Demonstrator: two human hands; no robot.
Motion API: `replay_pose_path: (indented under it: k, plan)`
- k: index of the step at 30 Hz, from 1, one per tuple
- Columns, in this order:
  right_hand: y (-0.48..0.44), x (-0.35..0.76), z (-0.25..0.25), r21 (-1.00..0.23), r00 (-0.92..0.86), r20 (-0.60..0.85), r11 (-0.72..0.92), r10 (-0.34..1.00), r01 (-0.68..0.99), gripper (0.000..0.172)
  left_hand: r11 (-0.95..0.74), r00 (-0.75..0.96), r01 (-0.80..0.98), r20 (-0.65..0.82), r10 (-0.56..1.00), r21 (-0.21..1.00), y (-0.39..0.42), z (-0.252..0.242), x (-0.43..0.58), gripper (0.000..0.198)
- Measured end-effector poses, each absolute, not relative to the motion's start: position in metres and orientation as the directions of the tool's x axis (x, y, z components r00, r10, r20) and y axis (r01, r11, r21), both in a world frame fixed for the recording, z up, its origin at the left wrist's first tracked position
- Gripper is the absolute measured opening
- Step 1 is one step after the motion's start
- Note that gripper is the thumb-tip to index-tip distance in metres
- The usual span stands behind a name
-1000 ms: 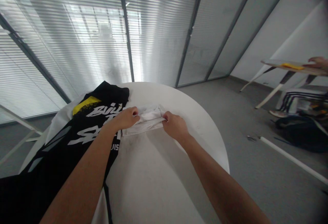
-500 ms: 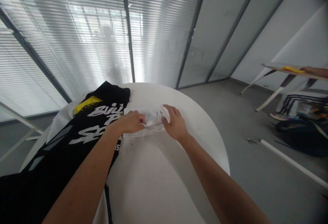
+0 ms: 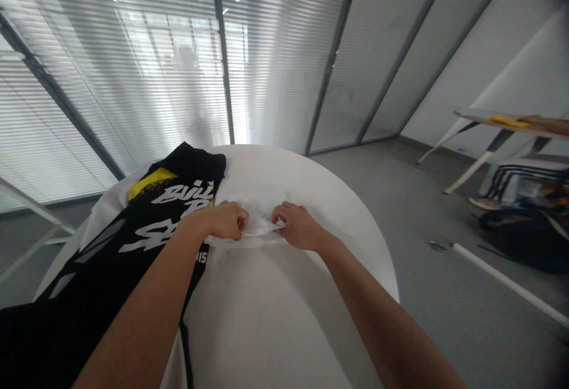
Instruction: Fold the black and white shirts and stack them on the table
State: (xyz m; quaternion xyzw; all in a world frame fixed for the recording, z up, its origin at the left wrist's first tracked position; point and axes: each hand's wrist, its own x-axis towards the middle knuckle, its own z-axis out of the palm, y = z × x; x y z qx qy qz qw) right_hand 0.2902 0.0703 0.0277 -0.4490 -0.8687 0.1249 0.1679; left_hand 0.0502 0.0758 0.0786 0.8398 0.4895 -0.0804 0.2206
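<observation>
A folded white cloth (image 3: 262, 211) lies near the middle of a round white table (image 3: 284, 318). My left hand (image 3: 224, 221) is curled on the cloth's left end, and my right hand (image 3: 299, 227) pinches its right end. Both hands grip the near folded edge, and the fingers hide part of the cloth. To the left, a black garment with white lettering and a yellow patch (image 3: 178, 169) lies over the table's edge, on top of a white fabric (image 3: 106, 211). My left forearm crosses above that garment.
Past the table are a glass wall with blinds and a grey floor. On the right, a person's hand (image 3: 542, 126) reaches over a small table (image 3: 484, 119) holding a yellow item (image 3: 507, 120). Below it lie a striped bag (image 3: 524, 181), a dark bag (image 3: 524, 241) and a white rod (image 3: 507, 276).
My right hand has gone from lying spread on the cloth to pinching it, and both hands have drawn closer together. The cloth now lies flatter. The person's hand at the right has barely moved.
</observation>
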Motion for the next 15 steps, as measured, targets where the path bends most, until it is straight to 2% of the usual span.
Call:
replay_pose_path:
  k: [3,5,7,9,11,12,15]
  plan:
    - [0.065,0.296,0.035,-0.458,-0.634,0.061,0.586,0.771,0.668,0.024,-0.36,0.494,0.86,-0.41,0.767,0.362,0.079,0.08,0.047,0.016]
    - [0.064,0.298,0.039,-0.552,-0.641,-0.024,0.525,0.767,0.648,0.02,-0.292,0.43,0.879,-0.364,0.826,0.376,0.083,0.081,0.044,0.029]
    - [0.065,0.298,0.041,-0.597,-0.553,-0.033,0.427,0.833,0.679,0.011,-0.175,0.253,0.932,-0.222,0.942,0.317,0.086,0.08,0.04,0.045]
    - [0.067,0.297,0.041,-0.559,-0.381,0.012,0.322,0.925,0.764,0.017,-0.012,0.06,0.964,-0.173,0.983,0.265,0.089,0.078,0.034,0.053]
    - [0.068,0.296,0.039,-0.513,-0.29,0.022,0.259,0.957,0.818,0.021,0.092,0.005,0.952,-0.317,0.948,0.291,0.089,0.075,0.025,0.057]
    - [0.068,0.295,0.038,-0.52,-0.308,-0.005,0.261,0.951,0.814,0.025,0.116,0.033,0.938,-0.417,0.908,0.326,0.088,0.073,0.021,0.059]
    - [0.065,0.295,0.037,-0.656,-0.465,-0.061,0.316,0.883,0.685,0.039,0.143,0.127,0.902,-0.567,0.814,0.407,0.087,0.072,0.01,0.066]
